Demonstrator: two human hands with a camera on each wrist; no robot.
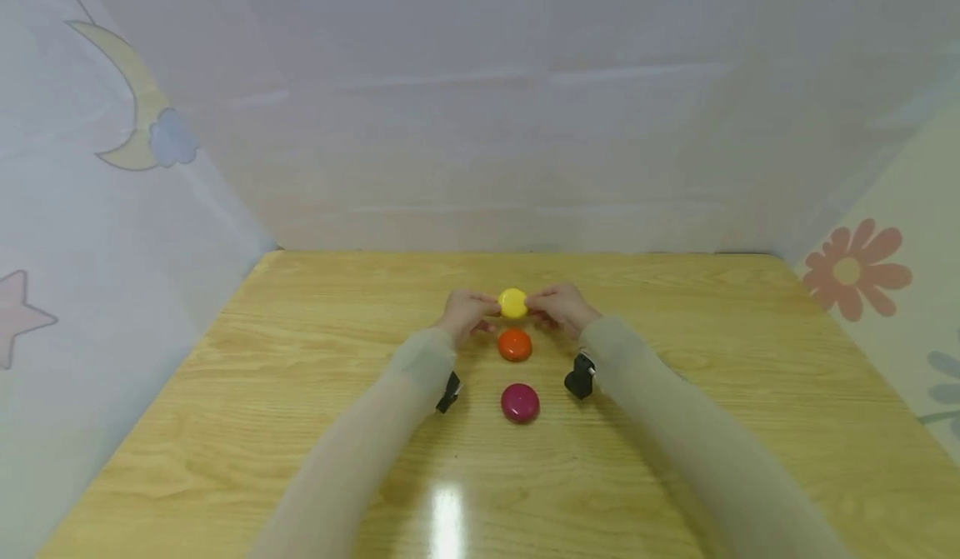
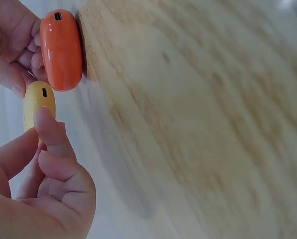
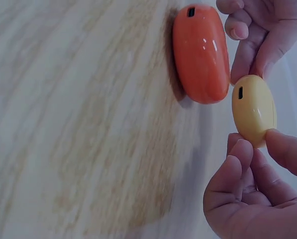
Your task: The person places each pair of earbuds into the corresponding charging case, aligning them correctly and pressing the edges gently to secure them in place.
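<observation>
A glossy yellow pebble-shaped device (image 1: pixel 513 303) with a small dark port slot is held between both hands and appears raised off the table. My left hand (image 1: pixel 463 313) pinches its left side between thumb and fingertips. On the opposite side my right hand (image 1: pixel 566 307) pinches it too, with the lower fingers curled, as the right wrist view shows. Just nearer than the yellow one, an orange device (image 1: pixel 514 345) of the same shape rests on the wooden table; its own port slot shows in both wrist views. Closer still lies a magenta rounded piece (image 1: pixel 521 403), between the forearms.
The wooden table (image 1: pixel 300 392) reaches back to a pale cloth wall (image 1: pixel 480 126). Side panels carry a moon (image 1: pixel 135 84) at left and a red flower (image 1: pixel 855 272) at right. Black straps or mounts sit at both wrists.
</observation>
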